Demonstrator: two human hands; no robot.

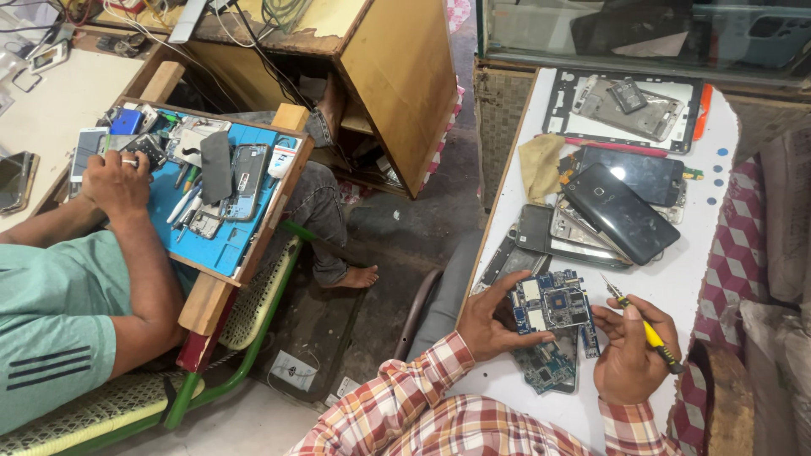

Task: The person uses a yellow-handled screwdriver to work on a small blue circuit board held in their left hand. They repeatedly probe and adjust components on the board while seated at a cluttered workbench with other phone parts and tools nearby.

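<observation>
- On the white table (701, 279), near its front edge, two blue circuit boards: one board (553, 302) held up, a second board (549, 367) lying flat just below it.
- Left hand (492, 321) reaches in from the table's left edge, palm up, fingers curled around the raised board's left side and underside, thumb along its lower edge.
- Right hand (629, 355) sits just right of that board, closed on one yellow-handled screwdriver (646, 331); its tip points up and left, close to the board's upper right corner, touching or not I cannot tell.
- Both sleeves are red, white and yellow plaid.
- Behind the boards, toward the table's middle, a pile of dark phones (621, 211) and phone frames, overlapping; an exact count I cannot tell.
- At the table's far end, one open tablet shell (625, 105) with grey insides.
- Left of the pile, one tan cloth (541, 165).
- Well left of the table, another person's hand (118, 181) rests on a blue mat (215, 241) strewn with phone parts and tools.
</observation>
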